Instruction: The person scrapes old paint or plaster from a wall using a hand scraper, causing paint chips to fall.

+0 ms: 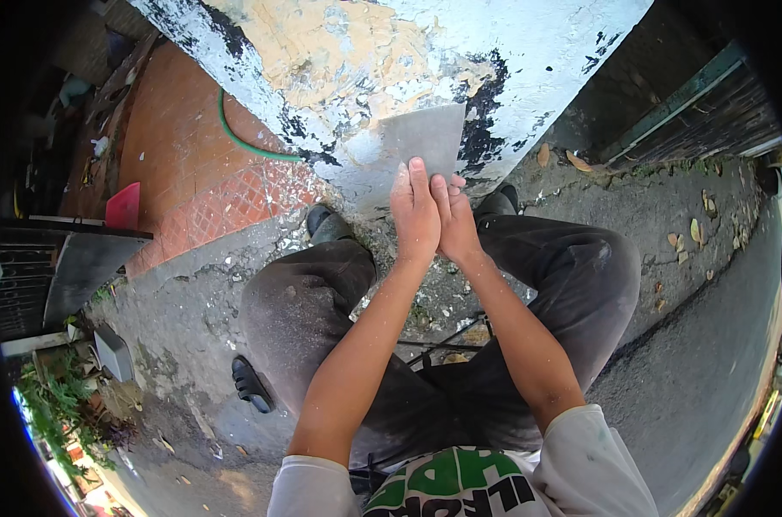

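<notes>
Before me stands a wall or pillar face (322, 52) with white and cream paint peeling off in patches and dark spots showing through. Against its lower part lies a flat, straight-edged grey scraper plate (425, 133), tilted. My left hand (415, 215) grips the near edge of the plate, its thumb stretched along the top. Pressed beside it, my right hand (456, 224) holds the same edge, thumb on top and fingers curled at the right. The underside of the plate and any handle are hidden by my hands.
White paint flakes litter the rough concrete (184, 302) around my feet. A green hose (240, 145) curves over the orange tiled floor (171, 129) at left. One black sandal (251, 384) lies at lower left. A metal gate (684, 103) stands at right, near dry leaves.
</notes>
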Tool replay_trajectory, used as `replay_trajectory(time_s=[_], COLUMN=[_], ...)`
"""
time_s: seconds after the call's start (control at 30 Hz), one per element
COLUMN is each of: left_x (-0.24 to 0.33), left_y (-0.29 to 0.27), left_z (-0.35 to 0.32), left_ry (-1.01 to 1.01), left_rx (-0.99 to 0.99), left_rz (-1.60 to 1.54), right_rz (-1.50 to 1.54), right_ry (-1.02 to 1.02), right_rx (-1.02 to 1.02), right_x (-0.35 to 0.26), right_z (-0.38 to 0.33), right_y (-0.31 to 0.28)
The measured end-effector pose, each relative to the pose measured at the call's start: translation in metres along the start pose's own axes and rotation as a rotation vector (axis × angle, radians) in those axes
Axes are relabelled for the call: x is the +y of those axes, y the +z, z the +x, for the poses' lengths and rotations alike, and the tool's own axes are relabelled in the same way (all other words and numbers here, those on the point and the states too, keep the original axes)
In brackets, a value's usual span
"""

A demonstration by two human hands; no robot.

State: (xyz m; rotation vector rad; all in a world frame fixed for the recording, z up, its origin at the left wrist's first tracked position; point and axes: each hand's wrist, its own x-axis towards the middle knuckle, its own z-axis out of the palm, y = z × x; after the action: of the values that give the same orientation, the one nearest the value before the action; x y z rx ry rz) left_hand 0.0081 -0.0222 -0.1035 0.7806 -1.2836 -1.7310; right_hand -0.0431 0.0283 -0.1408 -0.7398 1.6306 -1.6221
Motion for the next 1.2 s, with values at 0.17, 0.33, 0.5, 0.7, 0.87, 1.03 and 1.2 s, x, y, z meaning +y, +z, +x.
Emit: replay_trajectory(time_s=[0.17,0.33,0.5,0.7,0.87,1.03,1.2], left_x=[-0.001,0.0,-0.002,-0.012,-0.003,0.006,0.014], left_y=[-0.001,-0.004,-0.005,-0.01,-0.012,-0.027,-0.033], left_z=[0.0,0.0,0.002,0.006,0.002,0.005,0.004], left_ry=[-0.011,0.029,0.053,0.109,0.044,0.103,0.116], left_rx=[0.01,0.032,0.062,0.078,0.051,0.051,0.023], left_rz=[-0.003,0.103,0.234,0.275,0.287,0.465,0.578], right_rz=[0.056,0.102,0.133,0.153,0.265,0.492,0.497], right_ry=[-0.014,-0.154,-0.178,-0.134,-0.094,-0.115,-0.213], right_rx=[0.027,0.071,0.077,0.016,-0.005,0.068,0.089], right_x=[0.005,0.009,0.016,0.022,0.021,0.022,0.025], right_z=[0.001,0.002,0.006,0.008,0.005,0.0,0.001], right_y=[0.001,0.009,0.014,0.012,0.023,0.059,0.071])
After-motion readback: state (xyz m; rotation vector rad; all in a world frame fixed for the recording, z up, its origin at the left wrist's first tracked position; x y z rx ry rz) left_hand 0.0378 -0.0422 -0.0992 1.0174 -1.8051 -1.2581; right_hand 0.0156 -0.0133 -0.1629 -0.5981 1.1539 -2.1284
